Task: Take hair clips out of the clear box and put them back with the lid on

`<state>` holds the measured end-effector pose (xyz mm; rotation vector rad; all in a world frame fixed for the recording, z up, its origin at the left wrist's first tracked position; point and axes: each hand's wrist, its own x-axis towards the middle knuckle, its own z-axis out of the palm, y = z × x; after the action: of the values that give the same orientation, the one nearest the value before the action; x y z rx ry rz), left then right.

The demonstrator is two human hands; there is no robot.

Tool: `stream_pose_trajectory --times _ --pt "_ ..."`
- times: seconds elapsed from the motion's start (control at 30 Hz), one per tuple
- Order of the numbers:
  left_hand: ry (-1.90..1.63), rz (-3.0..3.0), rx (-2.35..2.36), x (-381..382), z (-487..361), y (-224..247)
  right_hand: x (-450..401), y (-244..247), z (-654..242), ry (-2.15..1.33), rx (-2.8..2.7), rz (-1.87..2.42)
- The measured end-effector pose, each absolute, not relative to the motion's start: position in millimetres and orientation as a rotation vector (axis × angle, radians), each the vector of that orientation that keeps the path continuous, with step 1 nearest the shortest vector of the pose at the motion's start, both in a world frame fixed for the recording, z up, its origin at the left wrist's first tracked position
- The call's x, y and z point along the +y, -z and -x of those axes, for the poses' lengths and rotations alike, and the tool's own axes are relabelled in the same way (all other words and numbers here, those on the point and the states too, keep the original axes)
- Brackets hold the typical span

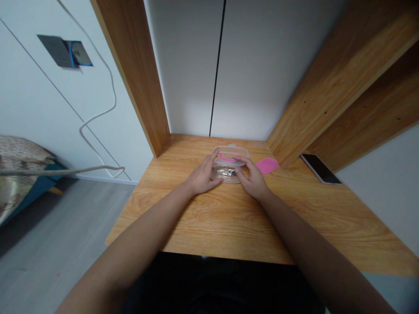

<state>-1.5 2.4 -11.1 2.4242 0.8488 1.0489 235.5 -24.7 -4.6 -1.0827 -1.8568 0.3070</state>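
"How are the hands placed?"

"The left hand (202, 176) and the right hand (253, 179) are both partly open, fingers spread, touching opposite sides of the clear plastic container (231, 182) and its raised lid (241, 152)."

"Where is it?"

"On the wooden bench (222, 222), between the hands. Shiny small items (225, 172) lie inside; the lid bears a pink strip (227, 158)."

"Farther right?"

"A pink oval piece (267, 165) near the right hand, then a phone (321, 169), well apart."

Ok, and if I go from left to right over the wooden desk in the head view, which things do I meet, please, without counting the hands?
Clear box → pink piece → phone.
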Motion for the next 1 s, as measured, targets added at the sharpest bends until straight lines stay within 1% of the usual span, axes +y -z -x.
stream_pose_trajectory --times 0.23,0.47,0.73,1.0 --pt "-0.999 -2.473 0.819 -0.7 2.5 4.3 -23.9 4.7 -235.6 -0.279 -1.819 1.093" --pt "-1.072 -2.452 0.831 0.6 2.2 5.6 -26.6 2.3 -236.7 -0.386 -1.83 1.077" --pt "-1.196 -2.401 0.836 4.9 -0.4 11.9 -23.7 2.4 -238.1 -0.299 -1.782 1.114" --pt "-1.102 -2.366 0.94 4.0 1.4 14.9 -23.5 2.2 -238.8 -0.278 -1.778 1.104"
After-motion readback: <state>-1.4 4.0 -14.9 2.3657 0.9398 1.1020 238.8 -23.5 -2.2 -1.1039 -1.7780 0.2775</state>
